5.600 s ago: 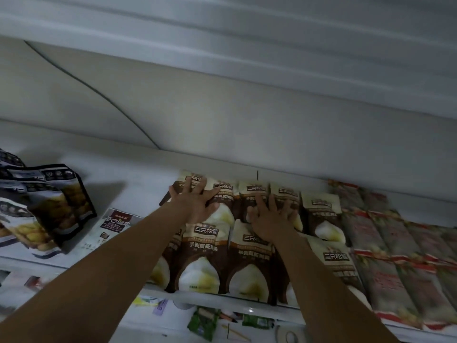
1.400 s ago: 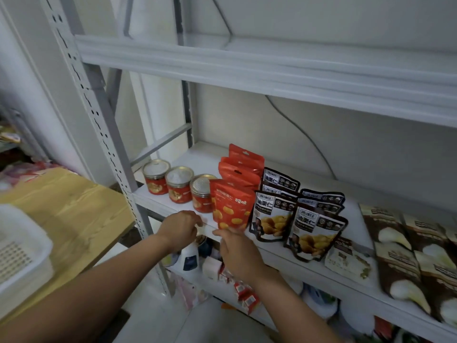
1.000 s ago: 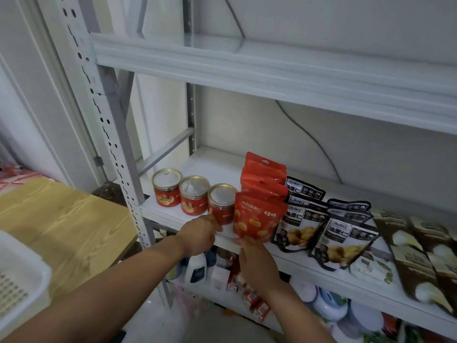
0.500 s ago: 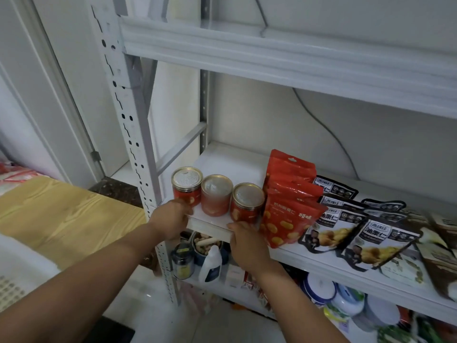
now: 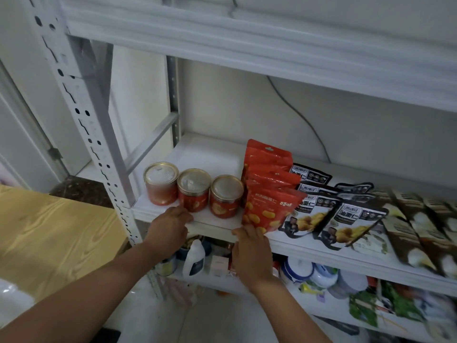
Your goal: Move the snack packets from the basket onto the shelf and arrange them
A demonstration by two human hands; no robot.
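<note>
The left hand point(image 5: 170, 231) rests loosely bent fingers on the front lip of the white metal shelf point(image 5: 212, 154), holding nothing, just before three round red tins with gold-rimmed lids point(image 5: 194, 194). The right hand point(image 5: 252, 251) touches straight fingers to the bottom edge of the front red foil snack packet point(image 5: 269, 211), which stands in a leaning row beside the tins. Too hard a nudge could topple that row onto the black printed pouches point(image 5: 311, 214) or slip it off the lip.

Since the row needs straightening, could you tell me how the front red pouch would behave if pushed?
The front red pouch is probably floppy: its film looks creased. It leans on the pouches behind, so a push would likely tip it rather than slide it. Its glossy film may slip under the right hand.
</note>
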